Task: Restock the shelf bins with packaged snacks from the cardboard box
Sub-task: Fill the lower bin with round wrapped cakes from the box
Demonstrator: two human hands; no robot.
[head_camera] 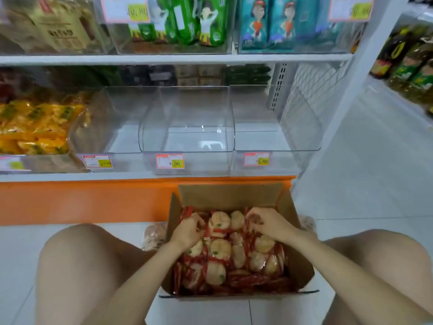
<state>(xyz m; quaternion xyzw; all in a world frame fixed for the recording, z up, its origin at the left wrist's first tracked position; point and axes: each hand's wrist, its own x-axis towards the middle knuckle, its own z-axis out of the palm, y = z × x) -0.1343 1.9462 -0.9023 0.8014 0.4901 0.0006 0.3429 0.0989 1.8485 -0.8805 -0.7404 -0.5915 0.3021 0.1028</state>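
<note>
An open cardboard box (297, 268) stands on the floor between my knees, full of red-edged clear snack packets (220, 249) with pale round biscuits inside. My left hand (188, 229) reaches into the box's far left part, its fingers curled round packets there. My right hand (264, 222) is at the far right part, fingers curled over the top of other packets. Above the box, on the lower shelf, stand three clear plastic bins: left (112, 141), middle (187, 139) and right (276, 137), all with nothing in them.
A bin of yellow snack bags (37, 127) sits at the shelf's left. The upper shelf (175, 59) carries bins of green and teal packs. An orange base panel (82, 198) runs behind the box. Pale packets (153, 235) lie on the floor beside the box. Tiled aisle opens to the right.
</note>
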